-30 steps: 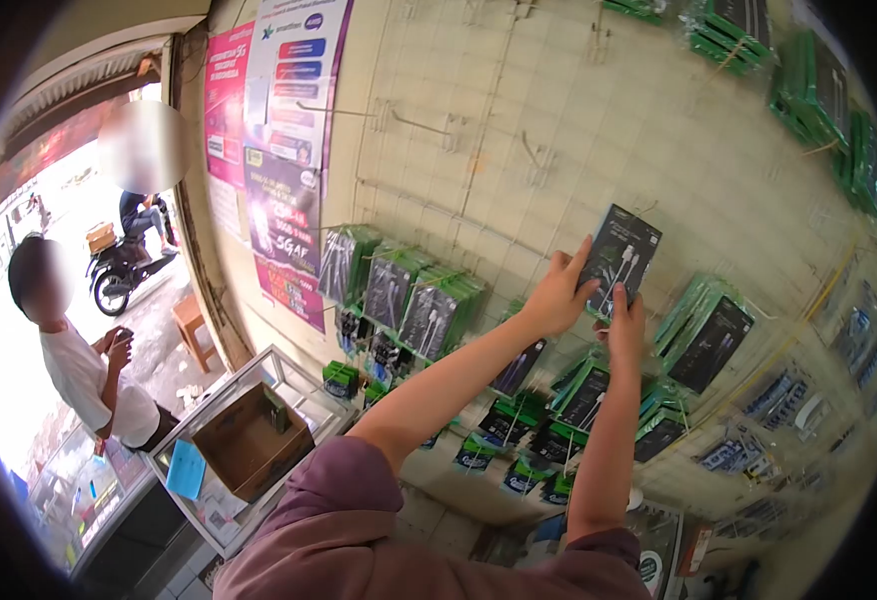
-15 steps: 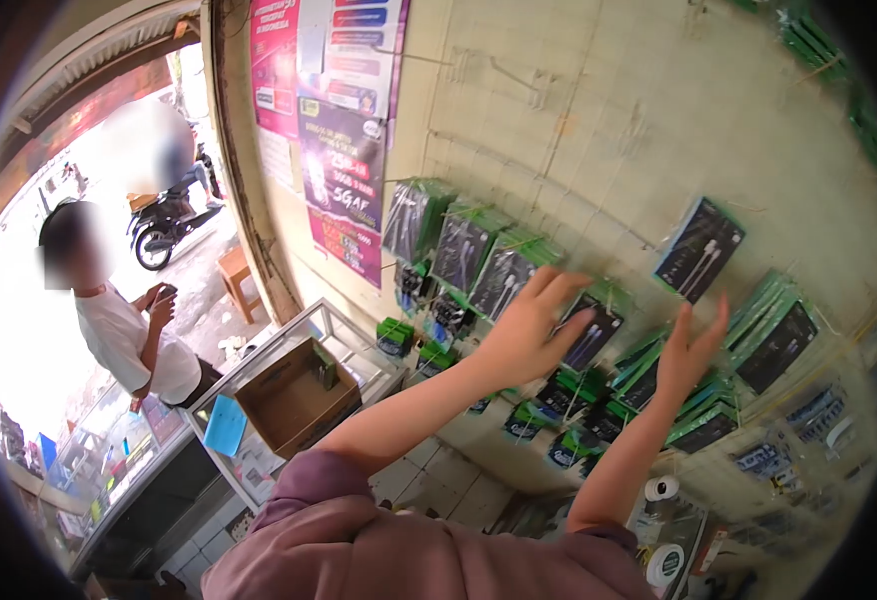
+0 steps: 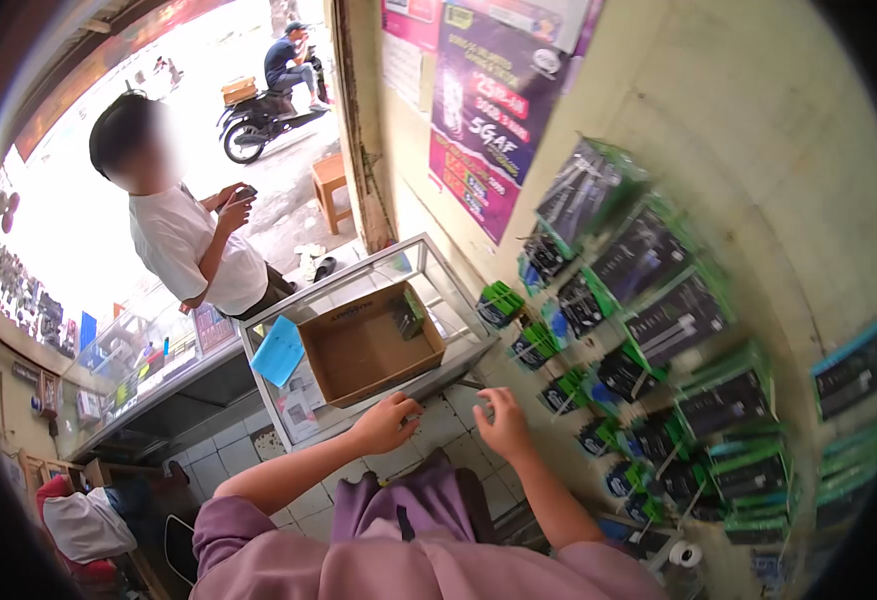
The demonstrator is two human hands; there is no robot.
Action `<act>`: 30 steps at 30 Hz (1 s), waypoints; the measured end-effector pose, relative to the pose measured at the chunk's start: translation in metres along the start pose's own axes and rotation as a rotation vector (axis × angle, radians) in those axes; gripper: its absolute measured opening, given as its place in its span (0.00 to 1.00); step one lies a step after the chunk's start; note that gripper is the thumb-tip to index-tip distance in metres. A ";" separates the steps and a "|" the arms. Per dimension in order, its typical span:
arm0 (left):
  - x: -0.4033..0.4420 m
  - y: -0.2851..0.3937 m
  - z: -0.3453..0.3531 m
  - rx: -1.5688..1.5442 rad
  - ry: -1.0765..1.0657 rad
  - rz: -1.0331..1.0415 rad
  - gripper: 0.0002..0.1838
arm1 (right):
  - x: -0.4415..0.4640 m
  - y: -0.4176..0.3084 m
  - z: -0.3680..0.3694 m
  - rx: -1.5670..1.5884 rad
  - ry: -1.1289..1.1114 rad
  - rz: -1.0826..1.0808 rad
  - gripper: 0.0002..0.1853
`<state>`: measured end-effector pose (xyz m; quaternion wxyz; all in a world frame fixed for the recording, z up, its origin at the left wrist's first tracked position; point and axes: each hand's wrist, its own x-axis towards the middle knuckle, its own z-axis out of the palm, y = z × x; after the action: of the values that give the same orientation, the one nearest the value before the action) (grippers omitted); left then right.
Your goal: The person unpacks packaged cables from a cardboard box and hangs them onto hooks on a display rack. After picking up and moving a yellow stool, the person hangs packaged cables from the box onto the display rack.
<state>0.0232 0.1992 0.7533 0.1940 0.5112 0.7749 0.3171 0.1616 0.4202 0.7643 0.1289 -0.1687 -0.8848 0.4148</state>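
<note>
My left hand (image 3: 387,423) is held in front of me, just below the near corner of an open cardboard box (image 3: 374,345). Its fingers are loosely bent and no item shows in them. My right hand (image 3: 502,423) hovers to its right over the tiled floor, fingers apart and slightly curled, holding nothing. Inside the box, a small green-and-black package (image 3: 409,313) leans against the far right corner. The box stands on a glass display case (image 3: 459,300), beside a light-blue sheet or booklet (image 3: 279,352).
Packaged cables (image 3: 724,405) in green-edged packs hang in rows along the right wall. Smaller green packs (image 3: 500,303) hang lower. A person in a white shirt (image 3: 199,250) stands beyond the counter with a phone. A wooden stool (image 3: 330,185) and a motorbike (image 3: 269,118) are outside.
Both hands have come down from the hanging packs on the wall to in front of my body. My view has swung toward the wall's left side, the box and the doorway.
</note>
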 end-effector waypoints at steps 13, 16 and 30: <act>0.152 -0.256 0.077 0.602 0.438 -0.028 0.24 | 0.187 0.149 0.246 -0.360 0.093 -0.118 0.26; 0.180 -0.265 0.076 0.528 0.410 -0.088 0.31 | 0.202 0.152 0.262 -0.472 0.050 -0.052 0.33; 0.148 -0.323 0.072 0.392 0.479 -0.420 0.20 | 0.229 0.140 0.310 -0.377 0.013 -0.060 0.19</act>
<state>-0.2079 0.2668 0.4820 -0.0337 0.2800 0.9323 0.2266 -0.1338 0.3831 0.4827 0.1132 -0.1661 -0.9507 0.2363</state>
